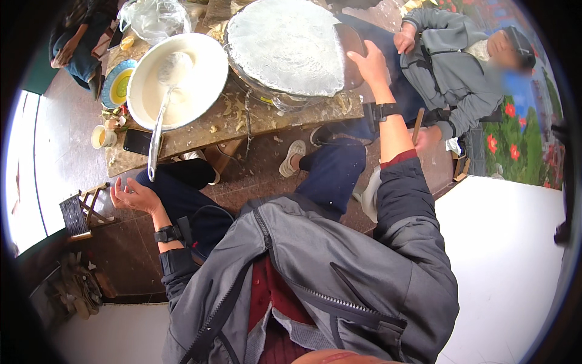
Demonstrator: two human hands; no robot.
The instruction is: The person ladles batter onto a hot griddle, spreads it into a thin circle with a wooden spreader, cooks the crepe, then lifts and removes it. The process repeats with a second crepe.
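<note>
My right hand [371,65] is at the right edge of a round griddle [353,37], its thumb and fingers apart and nothing seen in them. A thin white sheet of batter [285,45] covers most of the griddle, leaving a brown strip bare on the right. Below the table's front edge, by my left knee, my left hand [136,197] is held out empty with loosely curled, parted fingers. Just above it hangs the handle of a metal ladle [159,133]. The ladle's perforated head lies in pale batter inside a big white bowl [221,70].
On the wooden table [242,118] are a blue-rimmed bowl [108,91], a paper cup [103,138], a dark phone [138,142] and a clear plastic bag [159,21]. One person [451,60] sits at the right, another [76,42] at the far left. A folding stool [85,212] stands left.
</note>
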